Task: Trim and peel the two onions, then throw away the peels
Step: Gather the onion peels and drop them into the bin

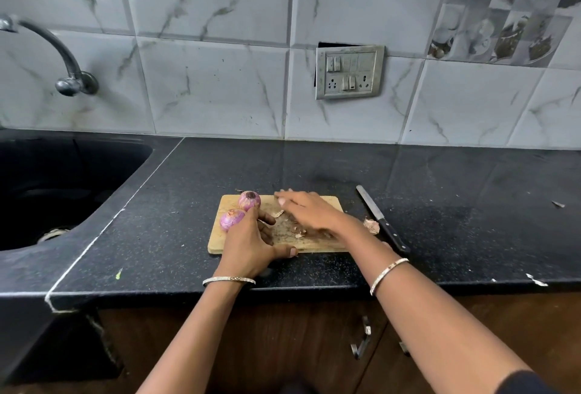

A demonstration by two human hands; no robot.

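Head view, left to right. The black inset sink (63, 179) is at far left, well apart from the work. The rectangular light wooden cutting board (220, 242) is on the black speckled countertop (163, 230).

The two purple onions sit on the board's far-left corner, one behind (249, 201) and one in front (231, 219), just beside each other. Both look trimmed and peeled: glossy purple skin, cut tops showing.

The left hand (248, 246) is at the board's near-left edge, right beside the front onion. Its fingers are loosely curled like a cup and its thumb is out, with nothing visibly held. Dry brown peel scraps (298, 231) are scattered mid-board. The right hand (309, 209) lies flat over them, fingers straight and together, gripping nothing. It is likely raking the peels toward the left palm.

One larger papery peel piece (372, 225) is off the board, touching the black-handled steel knife (382, 219).

Risks:
- The light peels may slip past the cupped hand onto the counter or over its front edge.
- The left knuckles could nudge the front onion so it rolls off the corner.
- The stray piece by the knife is easy to miss, and reaching for it brings fingers near the blade.
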